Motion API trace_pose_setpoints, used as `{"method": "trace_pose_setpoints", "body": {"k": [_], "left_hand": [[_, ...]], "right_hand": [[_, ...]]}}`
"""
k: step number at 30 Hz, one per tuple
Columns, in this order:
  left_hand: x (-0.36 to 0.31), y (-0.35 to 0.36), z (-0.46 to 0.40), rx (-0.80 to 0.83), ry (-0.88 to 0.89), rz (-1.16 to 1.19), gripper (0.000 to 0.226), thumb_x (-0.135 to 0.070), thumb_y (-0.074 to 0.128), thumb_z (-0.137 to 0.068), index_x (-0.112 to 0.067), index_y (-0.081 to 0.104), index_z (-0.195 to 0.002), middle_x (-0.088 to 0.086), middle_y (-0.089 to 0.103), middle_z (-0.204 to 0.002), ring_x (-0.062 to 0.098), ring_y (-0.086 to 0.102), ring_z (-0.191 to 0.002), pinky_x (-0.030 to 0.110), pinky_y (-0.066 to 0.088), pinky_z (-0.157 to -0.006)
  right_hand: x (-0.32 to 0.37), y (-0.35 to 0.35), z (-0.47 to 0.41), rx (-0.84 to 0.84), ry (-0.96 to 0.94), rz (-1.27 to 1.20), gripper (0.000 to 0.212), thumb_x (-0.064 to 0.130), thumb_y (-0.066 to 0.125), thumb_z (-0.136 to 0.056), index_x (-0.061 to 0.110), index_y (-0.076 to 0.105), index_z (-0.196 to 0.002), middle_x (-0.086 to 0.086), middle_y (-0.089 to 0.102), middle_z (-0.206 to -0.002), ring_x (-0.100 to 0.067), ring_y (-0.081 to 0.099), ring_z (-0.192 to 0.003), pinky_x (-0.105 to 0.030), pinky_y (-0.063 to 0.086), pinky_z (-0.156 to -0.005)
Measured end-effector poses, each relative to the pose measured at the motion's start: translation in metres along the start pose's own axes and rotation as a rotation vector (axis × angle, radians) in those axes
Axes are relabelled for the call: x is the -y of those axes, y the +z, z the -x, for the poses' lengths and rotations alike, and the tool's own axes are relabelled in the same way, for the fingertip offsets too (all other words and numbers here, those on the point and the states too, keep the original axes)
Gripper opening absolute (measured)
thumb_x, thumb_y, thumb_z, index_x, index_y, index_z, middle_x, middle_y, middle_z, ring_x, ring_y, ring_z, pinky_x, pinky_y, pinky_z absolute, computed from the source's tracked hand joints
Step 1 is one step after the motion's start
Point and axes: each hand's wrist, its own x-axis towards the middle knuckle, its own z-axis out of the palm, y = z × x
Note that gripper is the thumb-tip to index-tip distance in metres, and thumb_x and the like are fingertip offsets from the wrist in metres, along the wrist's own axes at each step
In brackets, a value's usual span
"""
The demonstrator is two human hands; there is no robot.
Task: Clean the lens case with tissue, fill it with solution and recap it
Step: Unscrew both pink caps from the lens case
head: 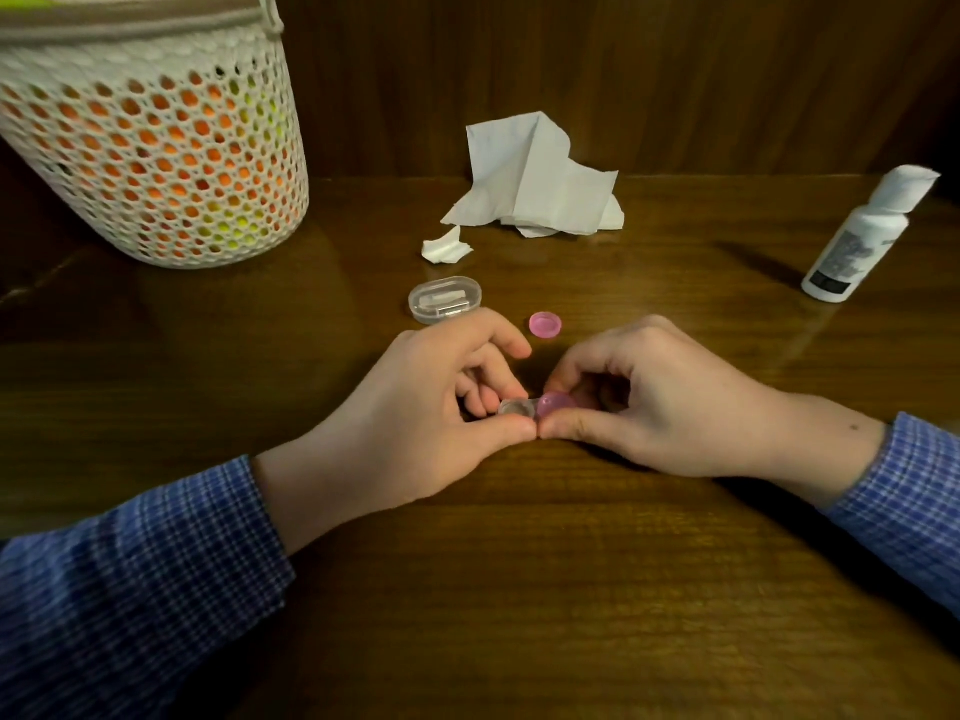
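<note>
I have the lens case (pixel 515 407) low over the middle of the desk (pixel 519 589), pinched between both hands. My left hand (pixel 415 407) grips its clear end, thumb on the near edge and curled fingers behind. My right hand (pixel 644 402) has thumb and fingers closed round the pink cap (pixel 558 403) on the other well; whether I am tightening or loosening it I cannot tell. A second pink cap (pixel 546 324) lies loose on the desk just beyond my hands, so I judge the left well to be uncapped.

The case looks small, light, hard plastic, smooth and probably slippery if wet. I would keep it level and hold it by the rims and the bridge, twisting only the cap.

There is open room toward me. Ahead, a clear oval box (pixel 445 299) sits near my left fingers, with a torn tissue scrap (pixel 445 246) and the crumpled tissue (pixel 540 181) beyond by the wooden back wall. The solution bottle (pixel 862 236) stands well apart at far right, the mesh basket (pixel 150 148) at far left.
</note>
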Motion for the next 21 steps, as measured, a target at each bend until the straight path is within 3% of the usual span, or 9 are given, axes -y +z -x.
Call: {"method": "trace_pose_setpoints", "body": {"k": [8,12,17,21], "left_hand": [[-0.001,0.0,-0.002,0.033,-0.004,-0.086,0.052,-0.027,0.081,-0.08,-0.022,0.06,-0.127,-0.012,0.071,-0.092,0.011,0.07,-0.084,0.03,0.059,-0.07],[-0.004,0.0,-0.004,0.034,-0.05,-0.113,0.052,-0.042,0.074,-0.073,-0.031,0.06,-0.122,-0.017,0.071,-0.092,0.006,0.07,-0.085,0.029,0.06,-0.072],[-0.003,0.0,-0.003,0.009,-0.048,-0.101,0.048,-0.045,0.074,-0.072,-0.033,0.061,-0.116,-0.019,0.071,-0.092,0.005,0.07,-0.085,0.026,0.058,-0.075],[-0.001,0.001,-0.003,-0.004,-0.035,-0.106,0.049,-0.044,0.075,-0.073,-0.034,0.059,-0.118,-0.022,0.07,-0.093,0.003,0.069,-0.086,0.024,0.057,-0.078]], "right_hand": [[-0.015,-0.005,-0.01,0.077,-0.15,-0.073,0.023,0.033,0.079,-0.087,0.011,0.073,-0.084,0.007,0.063,-0.066,-0.013,0.061,-0.059,-0.021,0.047,-0.054],[-0.021,-0.008,-0.016,0.126,-0.227,-0.103,0.024,0.03,0.078,-0.089,0.023,0.06,-0.075,-0.005,0.069,-0.072,-0.019,0.066,-0.063,-0.019,0.048,-0.063],[-0.026,-0.008,-0.019,0.135,-0.267,-0.139,0.026,0.034,0.076,-0.09,0.039,0.053,-0.079,-0.007,0.071,-0.077,-0.022,0.068,-0.067,-0.038,0.053,-0.059],[-0.028,-0.006,-0.018,0.096,-0.256,-0.113,0.022,0.033,0.076,-0.091,0.028,0.059,-0.078,-0.005,0.069,-0.074,-0.02,0.066,-0.064,-0.034,0.052,-0.057]]}}
